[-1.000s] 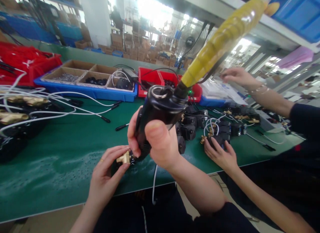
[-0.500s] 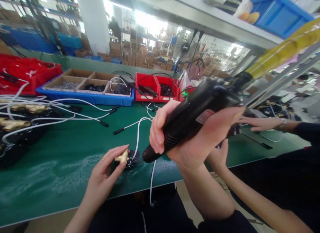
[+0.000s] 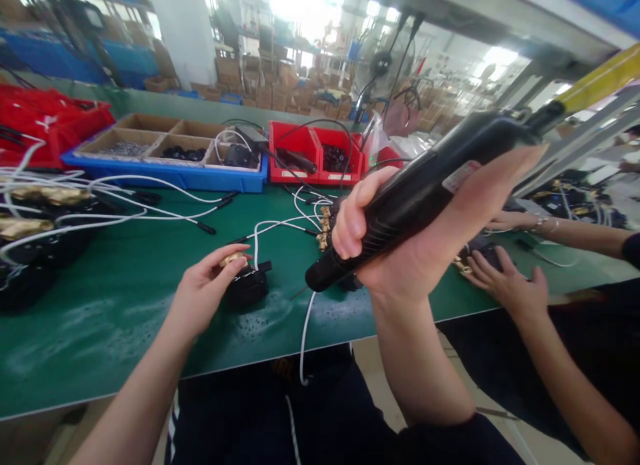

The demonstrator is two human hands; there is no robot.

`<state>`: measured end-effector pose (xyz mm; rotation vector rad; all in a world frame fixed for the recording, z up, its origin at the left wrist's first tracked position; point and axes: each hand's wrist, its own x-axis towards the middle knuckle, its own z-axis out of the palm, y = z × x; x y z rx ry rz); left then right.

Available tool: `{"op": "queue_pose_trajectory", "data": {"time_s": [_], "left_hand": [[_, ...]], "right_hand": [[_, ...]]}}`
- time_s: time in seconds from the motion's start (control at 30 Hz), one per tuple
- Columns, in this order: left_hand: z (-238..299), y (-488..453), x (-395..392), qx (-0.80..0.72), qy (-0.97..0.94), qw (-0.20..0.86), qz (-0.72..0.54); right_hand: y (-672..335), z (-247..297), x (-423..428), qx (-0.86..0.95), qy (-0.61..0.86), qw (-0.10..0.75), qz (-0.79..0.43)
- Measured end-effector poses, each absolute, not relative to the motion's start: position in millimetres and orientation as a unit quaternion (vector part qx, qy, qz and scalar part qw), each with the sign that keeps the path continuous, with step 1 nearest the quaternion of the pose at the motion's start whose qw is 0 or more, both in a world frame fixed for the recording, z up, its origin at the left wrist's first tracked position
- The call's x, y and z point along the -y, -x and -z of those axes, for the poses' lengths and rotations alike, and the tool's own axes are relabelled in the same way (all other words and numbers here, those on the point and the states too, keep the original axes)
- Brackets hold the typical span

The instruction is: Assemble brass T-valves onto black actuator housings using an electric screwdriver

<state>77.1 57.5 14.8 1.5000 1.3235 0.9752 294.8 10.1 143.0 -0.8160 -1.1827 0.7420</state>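
My left hand [image 3: 207, 288] grips a brass fitting [image 3: 234, 258] between thumb and fingers. The fitting is joined to a black housing [image 3: 247, 290] low over or on the green bench; which of the two I cannot tell. A white cable [image 3: 256, 242] runs up from the housing. In my right hand [image 3: 395, 252] is a black electric screwdriver [image 3: 415, 192], with the fingers wrapped round its body. Its thin bit [image 3: 300, 293] points down and left, to the right of the housing and apart from it. Another brass-fitted piece [image 3: 324, 228] lies behind my right fingers, partly hidden.
Several brass-and-black assemblies with white cables [image 3: 45, 252] are piled at left. Behind stand a red bin [image 3: 55, 128], a blue divided tray [image 3: 190, 180] and red bins [image 3: 315, 175]. A co-worker's hands [image 3: 515, 285] handle another assembly at right. A yellow hose [image 3: 605, 78] trails from the screwdriver.
The screwdriver has lifted up and right, its bit away from the housing. My left hand has turned the brass-fitted housing, showing more of its black side. The co-worker's near hand has shifted right.
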Motion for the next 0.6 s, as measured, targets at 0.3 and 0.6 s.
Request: {"op": "queue_pose_trajectory", "data": {"time_s": [0.3,0.6], "left_hand": [[-19.2,-83.5,-61.3,-0.531,-0.587,0.466,-0.395],[-13.0,-53.5,-28.1,-0.46,-0.688,0.446,-0.342]], "right_hand": [[-291.9,-133.0,-8.9,0.437,0.3,0.731,-0.43],[-287.8,-131.7,-7.7,0.47,0.261,0.716,-0.445]]}}
